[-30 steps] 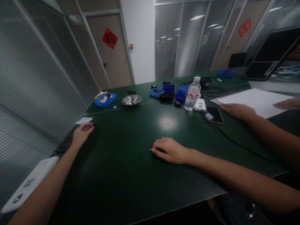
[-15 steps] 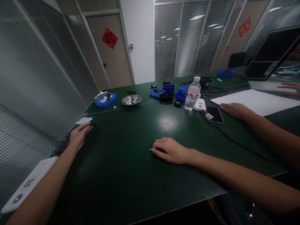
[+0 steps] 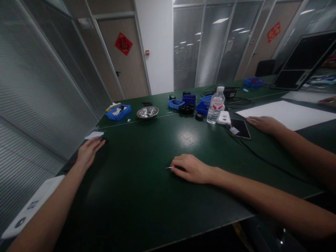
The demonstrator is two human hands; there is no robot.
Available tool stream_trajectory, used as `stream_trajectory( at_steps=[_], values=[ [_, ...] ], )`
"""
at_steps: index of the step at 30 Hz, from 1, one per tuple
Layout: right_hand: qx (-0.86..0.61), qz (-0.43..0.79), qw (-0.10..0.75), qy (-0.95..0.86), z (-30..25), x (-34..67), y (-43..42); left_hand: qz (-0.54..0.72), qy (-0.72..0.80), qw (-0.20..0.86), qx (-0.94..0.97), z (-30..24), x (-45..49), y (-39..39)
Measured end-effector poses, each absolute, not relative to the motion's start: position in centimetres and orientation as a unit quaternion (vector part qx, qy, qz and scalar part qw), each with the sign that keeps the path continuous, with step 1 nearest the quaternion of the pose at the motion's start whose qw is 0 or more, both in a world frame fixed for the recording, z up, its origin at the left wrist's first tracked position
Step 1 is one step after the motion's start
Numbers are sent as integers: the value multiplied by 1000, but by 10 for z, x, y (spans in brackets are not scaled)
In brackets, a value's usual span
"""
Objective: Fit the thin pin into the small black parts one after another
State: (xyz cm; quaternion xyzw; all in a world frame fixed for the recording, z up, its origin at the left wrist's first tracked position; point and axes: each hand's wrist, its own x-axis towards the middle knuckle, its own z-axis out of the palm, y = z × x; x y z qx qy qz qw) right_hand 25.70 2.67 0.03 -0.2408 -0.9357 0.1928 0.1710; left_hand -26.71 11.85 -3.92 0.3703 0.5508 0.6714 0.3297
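At the left side of the green table, my left hand (image 3: pixel 89 150) is closed in a pinch. Between its fingertips sits a small dark object (image 3: pixel 104 139), too blurred to name. A white slip of paper (image 3: pixel 93 134) lies just beyond those fingers. My right hand (image 3: pixel 190 168) rests on the table near the middle, fingers curled. From them pokes a thin silver metal tip (image 3: pixel 169 167), pointing left; the rest of that tool is hidden in the hand.
Farther back stand a blue basket (image 3: pixel 119 112), a metal bowl (image 3: pixel 140 112) and a water bottle (image 3: pixel 216 105). A black-screened tablet (image 3: pixel 240 128) lies right, with a cable (image 3: pixel 265 159). Another person's hand (image 3: pixel 262 123) touches a white sheet (image 3: pixel 294 113). A white device (image 3: pixel 34 206) is lower left.
My left fingers have shifted slightly around the small dark object. My right hand has stayed put. At the far right, a hand has moved a little away from the rear sheet.
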Motion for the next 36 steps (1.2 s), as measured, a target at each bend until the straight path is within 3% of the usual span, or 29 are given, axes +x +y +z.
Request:
stream_trajectory(
  at_steps=[36],
  values=[
    [-236,198,170,-936,3,257,25,647,579,301,393,-35,-260,117]
  ],
)
